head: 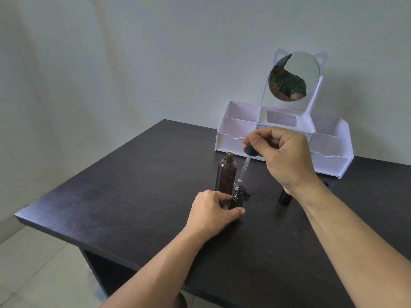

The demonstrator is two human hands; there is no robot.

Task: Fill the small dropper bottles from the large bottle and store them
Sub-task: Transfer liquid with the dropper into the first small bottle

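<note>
Steadying small bottle [237,199] upright on table [133,196] with left hand [213,211] fingers curled round it | pinching dropper [243,168] bulb with right hand [287,152] | tip just above mouth, beside big bottle [226,172] | best: centre tip, squeeze slowly.

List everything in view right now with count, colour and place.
Large bottle: 1, amber, open, mid-table.
Small bottle: 1, amber, open, in front of the large bottle.
Second small bottle: 1, dark, right, partly behind the right arm.
Dropper: 1, black cap, clear tube, tip just above the small bottle.
Organizer: 1, white, far table edge.
Mirror: 1, round, on organizer.
Table: 1, dark wood.
Left hand: grip on small bottle.
Right hand: grip on dropper.
</note>
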